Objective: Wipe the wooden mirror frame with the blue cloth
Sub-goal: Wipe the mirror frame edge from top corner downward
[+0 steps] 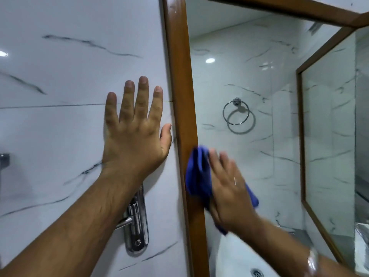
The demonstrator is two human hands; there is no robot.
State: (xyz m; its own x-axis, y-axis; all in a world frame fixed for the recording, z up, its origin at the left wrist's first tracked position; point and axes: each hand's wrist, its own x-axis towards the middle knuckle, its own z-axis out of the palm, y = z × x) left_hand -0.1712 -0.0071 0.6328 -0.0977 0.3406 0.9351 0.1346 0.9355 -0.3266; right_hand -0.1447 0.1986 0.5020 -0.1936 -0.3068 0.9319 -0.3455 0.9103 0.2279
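Head camera view, looking at a bathroom wall: a tall brown wooden mirror frame [180,96] runs from top to bottom, with white marble-patterned wall tile [69,76] to its left and mirror glass [249,80] to its right. The left hand [135,124] lies flat and open on the tile just left of the frame, fingers spread, holding nothing, its thumb almost at the frame's edge. The right hand [227,186], blurred by motion, presses a bunched blue cloth [197,172] under its palm and fingers; the cloth sits partly on the frame's lower stretch and partly over the glass beside it. A chrome wall fitting [136,222] is below the left wrist, left of the frame. To wipe well, the cloth probably needs to shift left so it covers the wood's full width, then travel along the frame in long overlapping strokes with steady pressure, while the braced hand keeps the body stable.
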